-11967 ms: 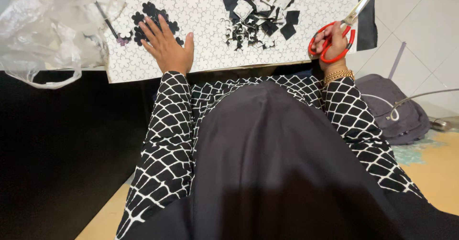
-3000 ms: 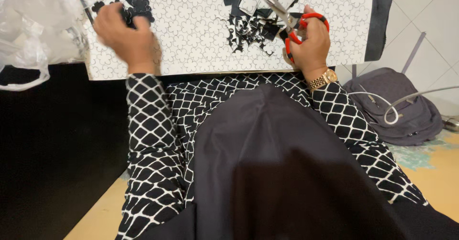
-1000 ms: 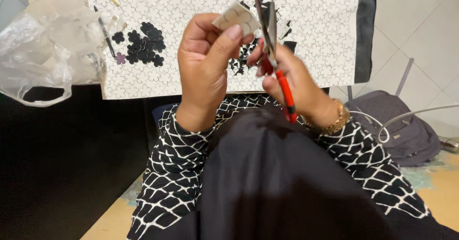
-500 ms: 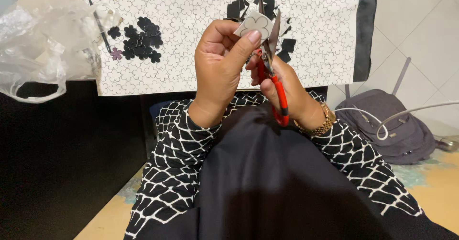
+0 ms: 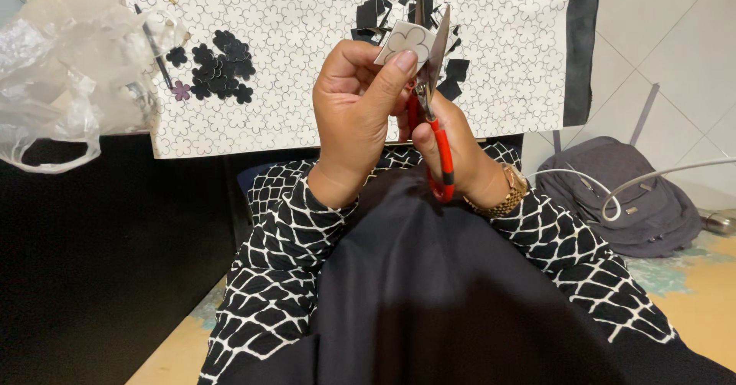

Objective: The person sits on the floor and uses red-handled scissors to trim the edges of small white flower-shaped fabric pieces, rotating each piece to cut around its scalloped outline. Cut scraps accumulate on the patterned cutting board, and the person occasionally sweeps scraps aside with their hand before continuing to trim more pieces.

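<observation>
Up near the frame's top centre, the left hand pinches a small flower-printed paper piece; the right hand grips red-handled scissors, blades pointing upward, upright axis.

Red-handled scissors are showing against a white flower-outlined sheet; black petals and one purple flower are lying there.

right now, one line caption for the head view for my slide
Left hand pinches a small flower-printed paper piece while right hand works red-handled scissors at its edge.
</observation>
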A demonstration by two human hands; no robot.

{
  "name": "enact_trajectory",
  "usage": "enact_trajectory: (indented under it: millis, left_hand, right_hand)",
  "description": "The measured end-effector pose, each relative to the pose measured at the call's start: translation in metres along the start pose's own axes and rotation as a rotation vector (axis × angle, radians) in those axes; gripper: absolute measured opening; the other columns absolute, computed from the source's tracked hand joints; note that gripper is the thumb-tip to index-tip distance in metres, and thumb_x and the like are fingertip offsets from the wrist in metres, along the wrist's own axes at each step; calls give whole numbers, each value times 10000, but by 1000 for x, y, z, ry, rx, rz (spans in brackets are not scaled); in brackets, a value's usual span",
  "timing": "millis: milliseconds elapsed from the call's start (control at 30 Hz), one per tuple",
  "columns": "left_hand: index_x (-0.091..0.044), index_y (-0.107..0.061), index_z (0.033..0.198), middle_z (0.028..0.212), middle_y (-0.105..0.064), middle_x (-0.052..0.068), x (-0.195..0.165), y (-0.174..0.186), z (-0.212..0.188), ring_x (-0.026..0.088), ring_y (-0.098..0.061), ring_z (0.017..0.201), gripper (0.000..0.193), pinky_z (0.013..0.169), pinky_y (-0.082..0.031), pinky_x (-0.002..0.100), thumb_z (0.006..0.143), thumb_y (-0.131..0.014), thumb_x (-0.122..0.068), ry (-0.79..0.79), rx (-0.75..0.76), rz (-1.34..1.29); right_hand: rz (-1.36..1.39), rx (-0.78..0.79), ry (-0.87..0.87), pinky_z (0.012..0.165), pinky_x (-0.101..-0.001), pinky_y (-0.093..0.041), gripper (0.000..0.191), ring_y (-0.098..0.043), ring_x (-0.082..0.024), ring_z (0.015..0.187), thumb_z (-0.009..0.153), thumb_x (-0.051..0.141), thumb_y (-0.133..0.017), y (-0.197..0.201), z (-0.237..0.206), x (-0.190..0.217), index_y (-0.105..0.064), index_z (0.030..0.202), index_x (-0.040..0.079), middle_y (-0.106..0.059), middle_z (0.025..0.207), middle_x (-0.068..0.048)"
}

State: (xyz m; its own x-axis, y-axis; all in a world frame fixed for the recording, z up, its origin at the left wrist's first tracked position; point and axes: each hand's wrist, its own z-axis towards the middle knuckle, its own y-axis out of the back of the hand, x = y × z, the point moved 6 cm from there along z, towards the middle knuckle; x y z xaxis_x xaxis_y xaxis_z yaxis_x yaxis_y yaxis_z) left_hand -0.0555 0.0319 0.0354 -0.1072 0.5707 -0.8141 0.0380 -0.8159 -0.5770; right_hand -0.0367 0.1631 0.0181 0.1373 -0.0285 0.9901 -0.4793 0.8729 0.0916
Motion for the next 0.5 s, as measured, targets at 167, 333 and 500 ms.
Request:
enact_trajectory:
  millis: [167,333,500]
  left_hand:
    - [-53,-604,1008,883,-699,38,1,-3,-1,49,-600,724,151,633,-480,205,1022,-746,-104,4,-14,-6]
    - [-47,-585,1003,834,-689,59,-1,-8,-2,77,-582,597,158,471,-432,239,1025,-723,-121,35,17,-41]
    - [-38,-577,1009,811,-679,71,-3,-11,-2,94,-554,524,170,419,-400,258,1027,-719,-130,57,27,-68]
  right_hand:
    - [26,-11,13,774,-268,-488,878,-539,-122,887,1008,764,-454,-1,-1,2,-473,1395,-25,-549,1036,-46]
    - [62,-37,0,754,-261,-470,872,-525,-115,853,1013,761,-439,-4,-2,0,-478,1364,-37,-529,985,-33]
    - [88,-58,18,728,-247,-453,889,-505,-103,817,1010,762,-417,-6,-3,-1,-450,1386,-43,-513,951,-27]
